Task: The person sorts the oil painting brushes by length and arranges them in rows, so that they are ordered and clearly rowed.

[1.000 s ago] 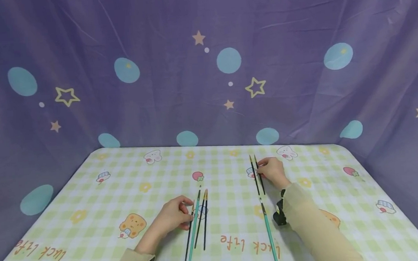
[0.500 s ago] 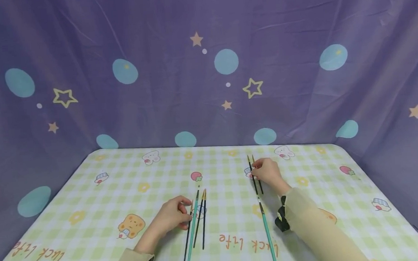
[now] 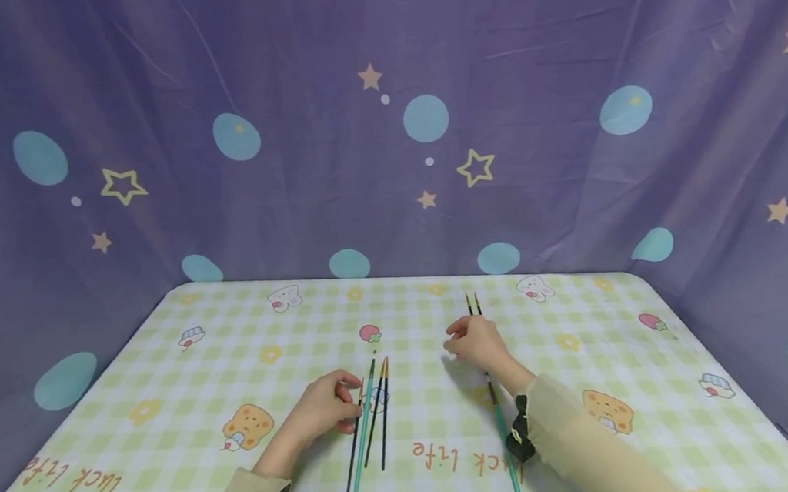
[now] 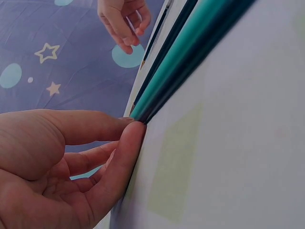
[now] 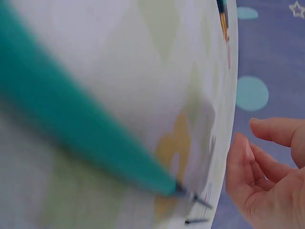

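Observation:
My left hand (image 3: pixel 319 406) pinches a thin black paintbrush (image 3: pixel 352 465) between thumb and finger; the brush lies on the tablecloth. In the left wrist view, the fingertips meet at this brush, close against a teal paintbrush (image 4: pixel 167 67). Two more black paintbrushes (image 3: pixel 384 432) lie just right of them. My right hand (image 3: pixel 480 343) holds nothing, its fingers loosely bent and thumb apart from the fingers in the right wrist view. It hovers over two black paintbrushes (image 3: pixel 478 303), hiding their handles. Below it lies another teal paintbrush (image 5: pixel 95 124), partly under the wrist.
A green-checked tablecloth (image 3: pixel 236 359) with cartoon prints covers the table. Behind its far edge hangs a purple curtain (image 3: pixel 307 199) with stars and blue spots. Dark camera bands (image 3: pixel 520 433) sit on both wrists.
My right hand has let go of the right-hand black paintbrush and moved left and nearer, across the pair. The left hand stays in place on its paintbrush.

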Demonstrator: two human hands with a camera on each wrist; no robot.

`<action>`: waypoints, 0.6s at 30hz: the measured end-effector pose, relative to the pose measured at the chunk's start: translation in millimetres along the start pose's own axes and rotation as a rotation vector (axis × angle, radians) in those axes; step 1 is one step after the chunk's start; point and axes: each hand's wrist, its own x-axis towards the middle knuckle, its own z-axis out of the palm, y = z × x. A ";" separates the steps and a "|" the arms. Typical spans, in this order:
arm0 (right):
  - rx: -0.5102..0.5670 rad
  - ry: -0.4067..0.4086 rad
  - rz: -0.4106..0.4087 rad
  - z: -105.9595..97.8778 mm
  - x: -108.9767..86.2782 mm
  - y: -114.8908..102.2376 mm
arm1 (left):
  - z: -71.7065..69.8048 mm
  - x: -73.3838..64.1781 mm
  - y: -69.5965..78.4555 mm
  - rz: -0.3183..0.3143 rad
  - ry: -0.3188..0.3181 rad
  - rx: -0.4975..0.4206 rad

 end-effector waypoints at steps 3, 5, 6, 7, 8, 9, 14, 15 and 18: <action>-0.011 -0.027 -0.032 6.2 -6.7 -6.9 | 0.3 -0.4 1.4 -0.005 0.005 0.002; -0.018 -0.044 -0.047 10.1 -11.0 -11.5 | 0.3 -0.5 2.0 -0.014 0.001 0.006; -0.019 -0.051 -0.055 11.9 -12.7 -13.5 | 0.3 -0.4 2.1 -0.018 0.002 0.006; -0.025 -0.058 -0.067 13.7 -14.6 -15.7 | 0.4 0.1 1.8 -0.021 0.001 0.004; -0.026 -0.066 -0.076 15.6 -16.3 -17.7 | 0.3 0.2 1.6 -0.019 0.000 0.005; -0.028 -0.074 -0.086 17.6 -17.8 -19.4 | 0.1 0.3 1.5 -0.015 -0.002 0.003; -0.024 -0.133 -0.116 29.1 -25.7 -29.0 | -0.3 0.1 1.0 0.010 -0.002 -0.003; -0.025 -0.145 -0.123 31.8 -27.4 -30.8 | -0.3 -0.2 1.2 0.011 -0.002 -0.004; -0.037 -0.167 -0.152 40.0 -33.1 -35.8 | -0.2 -1.0 2.4 0.009 0.000 0.000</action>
